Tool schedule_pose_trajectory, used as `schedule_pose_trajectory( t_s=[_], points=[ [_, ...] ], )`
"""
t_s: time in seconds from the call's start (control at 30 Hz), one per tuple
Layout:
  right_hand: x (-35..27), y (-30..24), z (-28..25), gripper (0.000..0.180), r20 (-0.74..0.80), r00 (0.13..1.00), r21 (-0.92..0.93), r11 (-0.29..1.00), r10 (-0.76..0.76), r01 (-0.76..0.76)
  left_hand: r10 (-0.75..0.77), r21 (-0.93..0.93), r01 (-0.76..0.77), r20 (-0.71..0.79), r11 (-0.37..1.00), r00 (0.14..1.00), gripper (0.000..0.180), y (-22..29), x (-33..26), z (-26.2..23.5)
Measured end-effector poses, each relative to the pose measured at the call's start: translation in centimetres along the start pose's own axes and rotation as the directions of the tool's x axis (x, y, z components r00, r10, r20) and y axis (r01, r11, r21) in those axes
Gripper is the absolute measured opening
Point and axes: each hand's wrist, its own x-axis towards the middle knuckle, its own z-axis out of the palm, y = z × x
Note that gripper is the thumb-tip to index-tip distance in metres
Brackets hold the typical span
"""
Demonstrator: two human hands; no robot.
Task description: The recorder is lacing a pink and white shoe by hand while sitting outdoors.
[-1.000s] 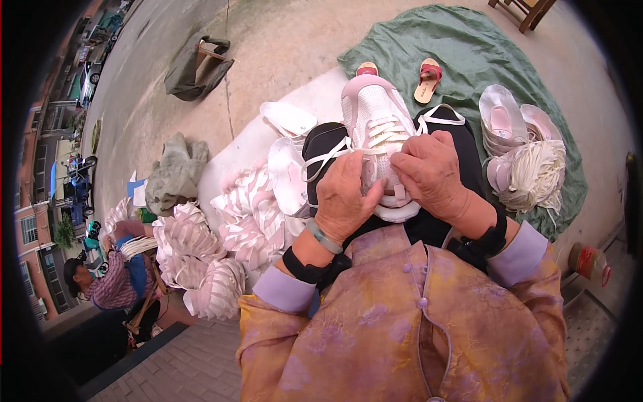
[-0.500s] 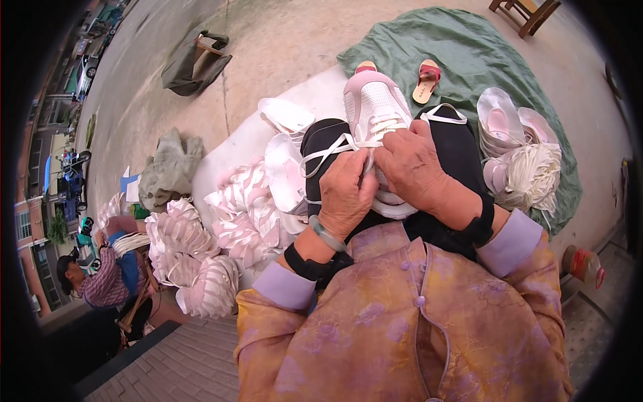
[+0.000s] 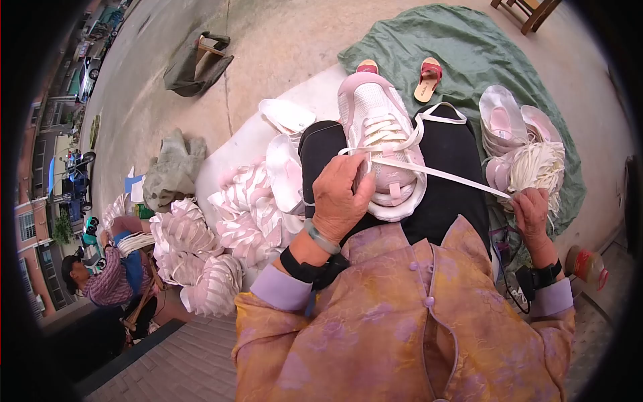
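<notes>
A white-and-pink sneaker rests on my lap, its toe pointing away from me. White lace crosses its tongue in several rows. At the left edge of the shoe opening, my left hand grips the sneaker, thumb and fingers by the upper eyelets. Out to the right, my right hand pinches one end of the shoelace, which runs taut from the eyelets across my thigh. Another length of lace loops over the right side of the sneaker onto my right knee.
Pink-and-white shoe uppers lie heaped on the left. More uppers and a bundle of white laces sit on a green cloth to the right. Red sandals are beyond my knees. Another person sits far left.
My right hand has drawn away from the sneaker to the right, pulling the lace out straight. My left hand has stayed at the shoe's left side.
</notes>
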Motion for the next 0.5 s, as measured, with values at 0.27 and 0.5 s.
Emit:
schedule_pose_trajectory(
  t_s=[0.27,0.5],
  points=[
    [6.7,-5.5,0.8,0.023,-0.021,0.992,0.230,0.966,-0.121,0.122,-0.271,-0.064,0.266,-0.086,0.962,0.959,0.019,-2.3,1.1,-0.6],
    [10.6,-9.9,3.4,0.037,-0.096,0.982,0.317,0.931,-0.160,0.182,-0.562,-0.753,0.594,0.372,0.282,0.739,0.012,-1.0,3.0,-1.6]
  ],
)
